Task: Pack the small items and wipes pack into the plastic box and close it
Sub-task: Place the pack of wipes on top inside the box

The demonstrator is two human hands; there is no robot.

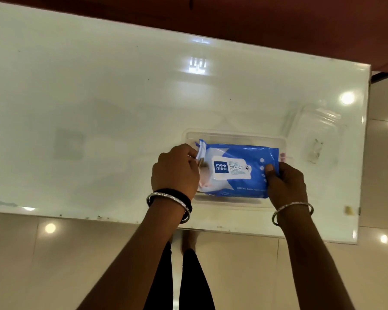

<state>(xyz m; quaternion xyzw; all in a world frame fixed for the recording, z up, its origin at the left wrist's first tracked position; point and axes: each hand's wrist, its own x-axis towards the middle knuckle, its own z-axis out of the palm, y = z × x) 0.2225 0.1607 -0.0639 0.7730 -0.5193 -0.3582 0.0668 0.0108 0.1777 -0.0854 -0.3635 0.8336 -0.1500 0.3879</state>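
Holding the wipes pack (238,168) by its ends, left hand (175,173) and right hand (287,182) both clamped, I'm over the open plastic box (233,136); lid (316,130) waits far right.

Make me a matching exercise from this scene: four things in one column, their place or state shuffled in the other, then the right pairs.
Things:
1. wipes pack
2. plastic box
3. clear lid
4. left hand

Places or states:
A. lies apart on the table, right of the box
B. grips the pack's left end
C. blue, held by both hands over the box
D. open on the table under the pack

Pairs: 1-C, 2-D, 3-A, 4-B
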